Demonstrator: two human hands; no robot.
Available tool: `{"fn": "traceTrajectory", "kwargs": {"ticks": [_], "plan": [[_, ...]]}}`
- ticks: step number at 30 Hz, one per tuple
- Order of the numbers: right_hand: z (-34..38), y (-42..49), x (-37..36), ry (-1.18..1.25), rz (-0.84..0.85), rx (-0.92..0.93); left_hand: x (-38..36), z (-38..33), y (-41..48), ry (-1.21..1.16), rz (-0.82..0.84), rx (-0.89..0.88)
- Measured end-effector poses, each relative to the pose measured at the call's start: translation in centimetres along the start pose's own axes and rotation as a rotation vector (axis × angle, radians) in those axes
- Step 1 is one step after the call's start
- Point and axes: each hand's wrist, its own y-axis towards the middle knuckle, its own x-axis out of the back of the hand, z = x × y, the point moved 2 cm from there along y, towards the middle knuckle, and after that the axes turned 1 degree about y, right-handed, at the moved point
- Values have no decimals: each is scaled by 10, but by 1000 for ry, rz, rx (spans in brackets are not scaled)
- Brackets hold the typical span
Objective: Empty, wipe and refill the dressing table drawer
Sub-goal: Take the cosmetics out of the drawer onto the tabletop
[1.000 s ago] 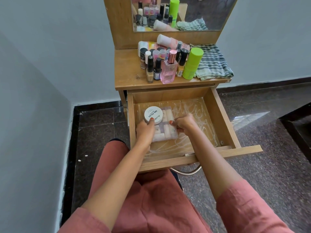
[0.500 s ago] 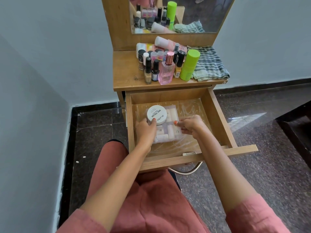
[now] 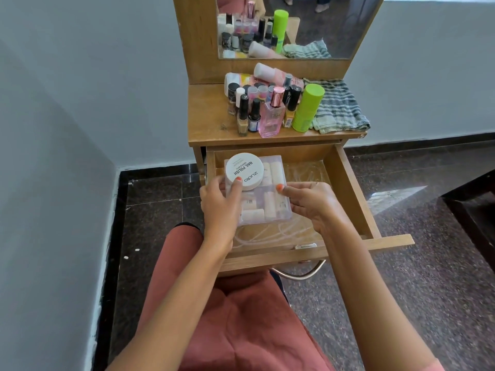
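Head view: the left hand [image 3: 219, 207] grips the left edge of a clear plastic box [image 3: 267, 210], thumb on the round white nail polish tub [image 3: 244, 171] sitting on its lid. The right hand [image 3: 313, 204] pinches the box's right edge. The box is at the left of the open drawer [image 3: 348, 196], over its plastic liner [image 3: 302, 170]. On the tabletop [image 3: 209, 116] are a green can [image 3: 308, 107] and a striped cloth [image 3: 337, 105].

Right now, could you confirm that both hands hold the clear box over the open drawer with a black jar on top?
Not quite: the head view shows the jar on the box is white, not black. The left hand and right hand do hold it over the open drawer.
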Motion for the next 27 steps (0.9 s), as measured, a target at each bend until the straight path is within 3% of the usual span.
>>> {"fn": "traceTrajectory", "kwargs": {"ticks": [12,21,27], "plan": [[22,5,-68,61,85,133,47,-13,31,-178,-193,-22],[34,25,-105,-95,-58,295,56,-15,78,-307,-277,23],[37,12,-120,-395,235,513,58,-20,107,-367,-341,69]]}}
